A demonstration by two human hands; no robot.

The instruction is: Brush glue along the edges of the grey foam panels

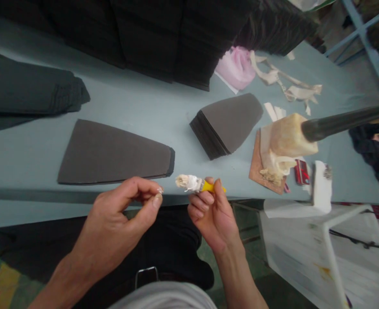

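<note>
Brush (196, 184) with a yellow handle sits in the right hand (215, 214), at the near edge of the table (163, 103), its pale, clotted bristles pointing toward the left hand (120, 219). The right thumb and fingers are closed around the handle; the left thumb and forefinger are pinched together on a tiny pale scrap (160, 190), just apart from the bristles. Crumbs could fall onto the left grey stack (112, 152), since it lies right behind the left fingertips, and any tacky residue on those fingertips could mark its top. If the handle were gripped too loosely, a tug on the bristles might twist it. Counted: 1 brush, 2 hands, 1 scrap in the pinch, 2 grey-topped stacks, the right grey stack (231, 122) being the thicker, 1 pink bundle (237, 68), 1 brown board (255, 161) and 1 red packet (301, 172). How many pieces each stack contains, I cannot tell.
</note>
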